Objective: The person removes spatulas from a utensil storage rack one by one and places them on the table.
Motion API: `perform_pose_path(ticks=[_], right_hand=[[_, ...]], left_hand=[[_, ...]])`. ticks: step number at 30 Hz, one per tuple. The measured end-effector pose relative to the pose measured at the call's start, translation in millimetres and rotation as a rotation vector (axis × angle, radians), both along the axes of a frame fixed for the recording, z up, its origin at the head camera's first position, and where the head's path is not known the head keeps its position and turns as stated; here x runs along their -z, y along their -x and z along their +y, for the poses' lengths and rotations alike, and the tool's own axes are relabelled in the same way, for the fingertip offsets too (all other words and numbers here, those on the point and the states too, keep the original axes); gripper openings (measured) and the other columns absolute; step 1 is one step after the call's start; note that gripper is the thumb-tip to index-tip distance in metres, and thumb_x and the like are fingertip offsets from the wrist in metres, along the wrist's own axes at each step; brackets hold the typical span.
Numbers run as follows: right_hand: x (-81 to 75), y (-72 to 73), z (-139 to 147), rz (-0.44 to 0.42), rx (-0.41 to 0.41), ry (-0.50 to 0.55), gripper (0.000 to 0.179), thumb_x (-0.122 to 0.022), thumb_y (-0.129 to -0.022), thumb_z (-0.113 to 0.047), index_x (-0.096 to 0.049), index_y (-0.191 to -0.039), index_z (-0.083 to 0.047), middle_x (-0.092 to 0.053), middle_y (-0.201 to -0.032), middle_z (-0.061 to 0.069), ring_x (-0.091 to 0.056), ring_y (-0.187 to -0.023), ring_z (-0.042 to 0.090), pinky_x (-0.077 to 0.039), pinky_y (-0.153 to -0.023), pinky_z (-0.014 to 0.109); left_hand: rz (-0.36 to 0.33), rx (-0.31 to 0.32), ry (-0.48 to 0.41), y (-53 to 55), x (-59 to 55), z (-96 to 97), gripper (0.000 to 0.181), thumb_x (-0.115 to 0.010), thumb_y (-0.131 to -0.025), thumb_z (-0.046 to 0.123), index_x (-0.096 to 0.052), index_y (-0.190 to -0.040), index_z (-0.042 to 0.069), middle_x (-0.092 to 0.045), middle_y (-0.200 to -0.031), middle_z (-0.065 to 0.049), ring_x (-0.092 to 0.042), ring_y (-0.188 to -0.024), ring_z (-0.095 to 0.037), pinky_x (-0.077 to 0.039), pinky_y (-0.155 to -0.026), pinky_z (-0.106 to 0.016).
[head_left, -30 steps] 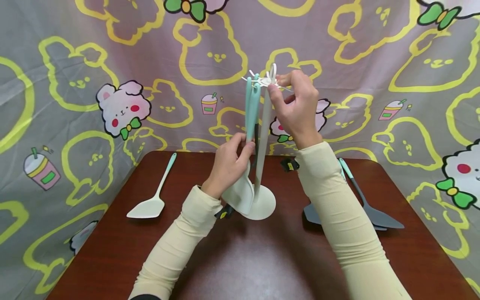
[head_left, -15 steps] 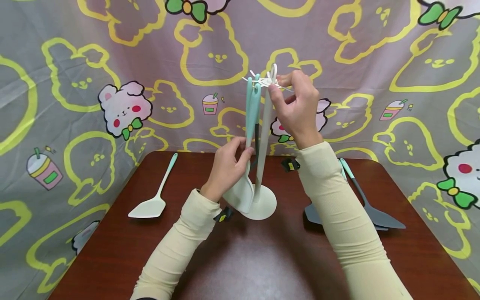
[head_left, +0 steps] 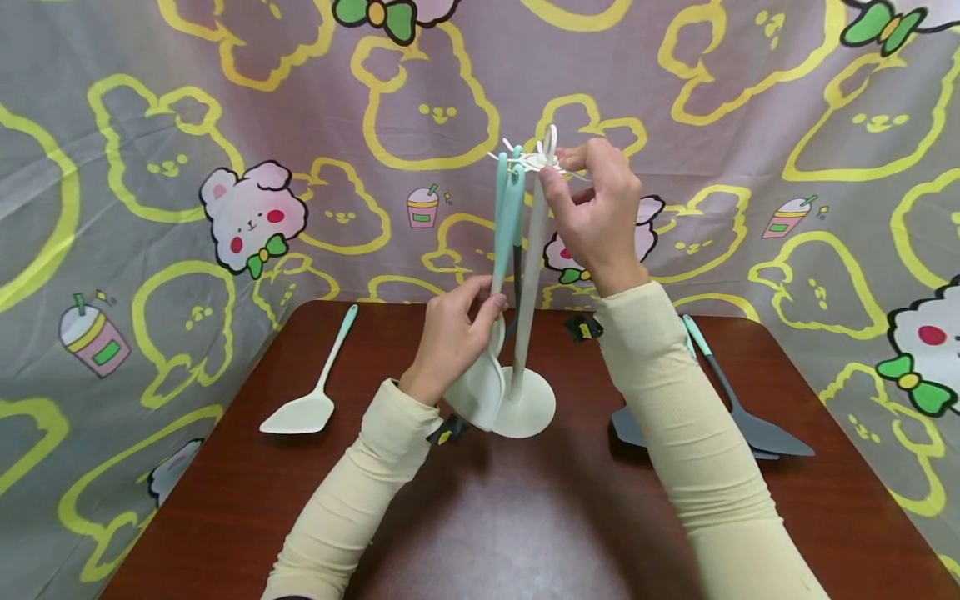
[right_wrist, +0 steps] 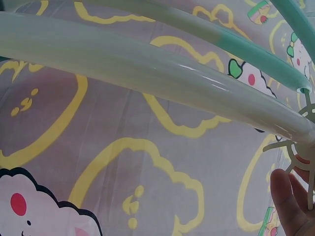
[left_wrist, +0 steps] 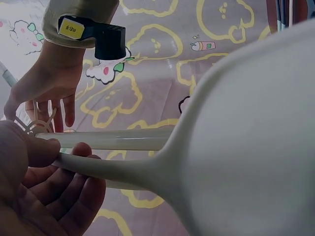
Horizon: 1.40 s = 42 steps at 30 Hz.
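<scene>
A white utensil stand (head_left: 531, 292) with a round base and a ring of hooks (head_left: 534, 161) rises from the table. My left hand (head_left: 453, 329) pinches the pale shaft of a white cooking utensil (head_left: 480, 396) with a broad head and mint handle end. That head fills much of the left wrist view. Several mint handles (head_left: 501, 200) hang at the hooks, one with a dark shaft (head_left: 517, 275). My right hand (head_left: 600, 204) holds the hook ring between thumb and fingers; its fingertips (right_wrist: 283, 191) show at the hooks in the right wrist view.
A white turner (head_left: 300, 414) lies on the brown table (head_left: 525, 533) at the left. Grey turners (head_left: 761, 433) with mint handles lie at the right, partly behind the right sleeve (head_left: 690, 442). A patterned curtain (head_left: 435, 83) stands behind the table.
My left hand has slid slightly down the utensil's shaft. The right hand keeps its hold on the hook ring, and the whole view has shifted slightly.
</scene>
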State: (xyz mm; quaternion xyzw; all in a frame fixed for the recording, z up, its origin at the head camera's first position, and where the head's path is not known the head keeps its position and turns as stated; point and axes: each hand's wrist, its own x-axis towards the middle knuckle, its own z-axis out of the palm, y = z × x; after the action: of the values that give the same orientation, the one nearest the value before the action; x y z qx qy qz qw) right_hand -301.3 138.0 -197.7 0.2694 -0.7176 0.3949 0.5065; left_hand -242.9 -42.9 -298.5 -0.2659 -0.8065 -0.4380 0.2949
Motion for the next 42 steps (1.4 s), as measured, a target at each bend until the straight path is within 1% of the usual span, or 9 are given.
perform_pose_path(ticks=[10,13,17,20,22,24,31,35,42], right_hand=[[0.3,0.0,-1.4,-0.014,-0.02,0.049,0.045,-0.056,-0.084,-0.037,-0.061,-0.087,0.008,-0.071,-0.096,0.02,-0.068,-0.098,0.028,-0.044,-0.061,0.003],[0.6,0.6,-1.6,-0.012,-0.023,0.05,0.045,-0.057,-0.084,-0.037,-0.061,-0.087,0.008,-0.071,-0.095,0.02,-0.068,-0.098,0.027,-0.045,-0.061,0.005],[0.5,1.0,-2.2,-0.011,-0.015,0.045,0.045,-0.057,-0.084,-0.038,-0.061,-0.086,0.007,-0.07,-0.094,0.019,-0.069,-0.098,0.026,-0.05,-0.06,0.013],[0.0,1.0,-2.2,-0.012,-0.017,0.047,0.045,-0.057,-0.084,-0.038,-0.061,-0.086,0.007,-0.07,-0.093,0.02,-0.069,-0.098,0.025,-0.049,-0.06,0.012],[-0.1,1.0,-1.9,-0.013,-0.02,0.048,0.045,-0.057,-0.084,-0.037,-0.06,-0.086,0.007,-0.07,-0.094,0.02,-0.069,-0.098,0.025,-0.046,-0.061,0.005],[-0.2,0.9,-1.7,-0.014,-0.022,0.053,0.045,-0.056,-0.084,-0.037,-0.06,-0.086,0.008,-0.07,-0.094,0.02,-0.069,-0.098,0.025,-0.044,-0.061,0.003],[0.9,1.6,-2.2,-0.007,-0.017,0.051,0.046,-0.056,-0.084,-0.039,-0.06,-0.085,0.008,-0.07,-0.091,0.02,-0.07,-0.098,0.025,-0.048,-0.059,0.01],[1.7,1.9,-2.0,-0.011,-0.022,0.055,0.047,-0.056,-0.083,-0.039,-0.06,-0.085,0.008,-0.069,-0.091,0.021,-0.07,-0.098,0.025,-0.046,-0.059,0.007],[1.2,2.8,-0.1,0.002,-0.009,0.001,0.046,-0.053,-0.087,-0.038,-0.059,-0.087,0.008,-0.069,-0.094,0.021,-0.069,-0.099,0.028,-0.046,-0.062,0.005]], left_hand=[[0.004,0.001,-0.007,2.2,-0.8,1.1,0.014,-0.062,-0.096,0.012,-0.07,-0.104,0.004,-0.073,-0.081,-0.007,-0.055,-0.062,-0.012,-0.039,-0.055,-0.02],[0.01,0.005,-0.011,2.6,-0.5,1.8,0.014,-0.062,-0.096,0.012,-0.069,-0.104,0.004,-0.073,-0.081,-0.007,-0.055,-0.062,-0.012,-0.04,-0.055,-0.02],[0.018,0.003,-0.012,2.5,-0.4,1.9,0.013,-0.062,-0.096,0.011,-0.069,-0.103,0.004,-0.072,-0.079,-0.007,-0.056,-0.062,-0.012,-0.041,-0.056,-0.02],[0.021,-0.003,-0.015,2.7,-0.7,1.6,0.012,-0.061,-0.096,0.011,-0.069,-0.102,0.004,-0.071,-0.079,-0.007,-0.055,-0.062,-0.012,-0.041,-0.056,-0.021],[0.022,-0.003,-0.016,2.6,-0.9,1.5,0.012,-0.061,-0.096,0.011,-0.069,-0.102,0.004,-0.072,-0.079,-0.007,-0.056,-0.063,-0.012,-0.041,-0.056,-0.021],[0.019,-0.002,-0.016,2.3,-1.4,1.4,0.012,-0.061,-0.096,0.011,-0.069,-0.102,0.004,-0.072,-0.08,-0.007,-0.057,-0.063,-0.012,-0.042,-0.056,-0.021],[-0.003,-0.004,-0.024,0.7,-2.1,0.8,0.013,-0.061,-0.097,0.013,-0.069,-0.103,0.004,-0.072,-0.081,-0.007,-0.056,-0.064,-0.012,-0.042,-0.056,-0.021],[-0.011,-0.002,-0.018,1.5,-0.7,1.0,0.013,-0.061,-0.097,0.013,-0.069,-0.103,0.004,-0.072,-0.081,-0.007,-0.056,-0.064,-0.012,-0.041,-0.056,-0.021],[-0.006,0.004,-0.025,2.8,-0.3,2.2,0.013,-0.061,-0.097,0.012,-0.069,-0.103,0.004,-0.072,-0.081,-0.008,-0.058,-0.065,-0.013,-0.043,-0.057,-0.022]])
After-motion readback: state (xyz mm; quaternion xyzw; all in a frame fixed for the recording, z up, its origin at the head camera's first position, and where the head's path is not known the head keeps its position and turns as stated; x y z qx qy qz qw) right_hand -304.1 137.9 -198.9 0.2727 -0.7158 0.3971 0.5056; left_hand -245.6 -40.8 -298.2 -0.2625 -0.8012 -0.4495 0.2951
